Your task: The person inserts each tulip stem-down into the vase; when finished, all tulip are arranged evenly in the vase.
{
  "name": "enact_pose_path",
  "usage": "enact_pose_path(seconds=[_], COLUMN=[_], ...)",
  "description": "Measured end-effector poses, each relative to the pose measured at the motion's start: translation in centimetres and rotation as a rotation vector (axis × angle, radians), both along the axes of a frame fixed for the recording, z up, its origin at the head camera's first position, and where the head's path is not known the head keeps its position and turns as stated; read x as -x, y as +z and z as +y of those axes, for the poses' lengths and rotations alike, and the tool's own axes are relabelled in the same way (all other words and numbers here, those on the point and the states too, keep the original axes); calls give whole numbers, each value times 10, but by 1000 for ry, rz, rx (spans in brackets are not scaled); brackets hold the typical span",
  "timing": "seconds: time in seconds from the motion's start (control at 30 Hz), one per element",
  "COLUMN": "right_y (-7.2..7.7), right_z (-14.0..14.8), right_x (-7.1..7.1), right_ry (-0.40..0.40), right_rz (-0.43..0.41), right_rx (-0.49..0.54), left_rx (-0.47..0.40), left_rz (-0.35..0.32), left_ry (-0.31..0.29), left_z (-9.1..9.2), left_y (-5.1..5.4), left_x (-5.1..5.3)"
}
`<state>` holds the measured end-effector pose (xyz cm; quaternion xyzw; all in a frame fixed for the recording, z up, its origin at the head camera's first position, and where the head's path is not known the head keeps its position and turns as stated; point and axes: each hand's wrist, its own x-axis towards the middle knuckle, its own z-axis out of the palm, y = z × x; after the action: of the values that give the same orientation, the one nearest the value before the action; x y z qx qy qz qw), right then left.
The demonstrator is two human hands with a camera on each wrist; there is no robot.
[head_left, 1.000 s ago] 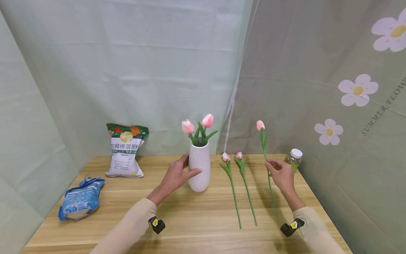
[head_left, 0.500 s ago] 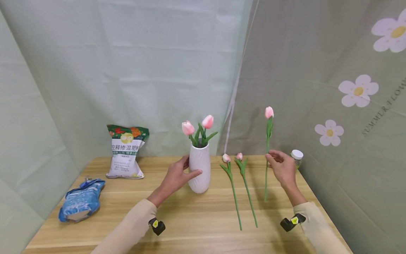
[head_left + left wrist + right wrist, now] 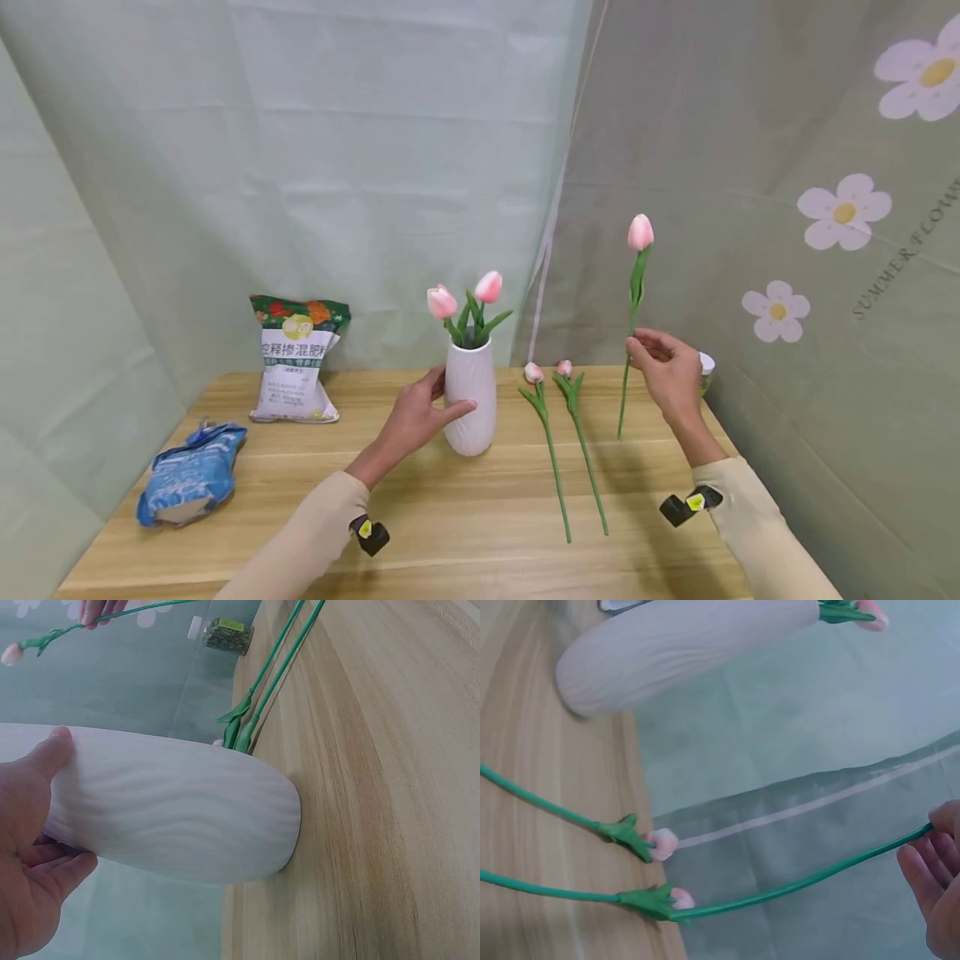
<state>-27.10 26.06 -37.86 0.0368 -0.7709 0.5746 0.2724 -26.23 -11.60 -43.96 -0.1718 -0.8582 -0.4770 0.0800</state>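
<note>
A white ribbed vase [image 3: 471,400] stands upright on the table with two pink tulips [image 3: 488,287] in it. My left hand [image 3: 416,417] grips the vase's side, thumb across the front and fingers behind; the left wrist view shows the thumb and fingers on either side of the vase [image 3: 180,806]. To the right, my right hand [image 3: 667,371] pinches the green stem of another pink tulip [image 3: 641,233], which is held nearly upright above the table. Two more tulips [image 3: 551,450] lie side by side between the vase and that hand.
At the back left a fertilizer bag [image 3: 300,367] stands upright. A blue crumpled packet [image 3: 191,475] lies near the left edge. Behind my right hand is a jar with a white lid [image 3: 706,367], partly hidden. Fabric walls [image 3: 375,167] enclose the wooden table [image 3: 450,525].
My right hand has raised the tulip, its stem end lifting off toward the back and its bloom rising. The left hand has stayed on the vase.
</note>
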Motion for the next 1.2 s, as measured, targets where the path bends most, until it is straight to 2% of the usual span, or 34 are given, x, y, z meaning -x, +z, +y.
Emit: enact_pose_path(seconds=[0.2,0.7,0.97,1.2], right_y=[8,29,44,57], right_z=[-5,-23,-33,-42], right_x=[-2,0,1,3], right_ry=[3,47,79,134], right_rz=[-16,40,76,139], right_rx=[-1,62,129,242], left_rx=[-15,-5,-4,-5], left_rz=[-25,-10,-1,2], left_ry=[1,12,10,7], left_z=[-1,2,2,2], left_y=[-3,-1,1,2], left_x=[-3,-2,-1,-1])
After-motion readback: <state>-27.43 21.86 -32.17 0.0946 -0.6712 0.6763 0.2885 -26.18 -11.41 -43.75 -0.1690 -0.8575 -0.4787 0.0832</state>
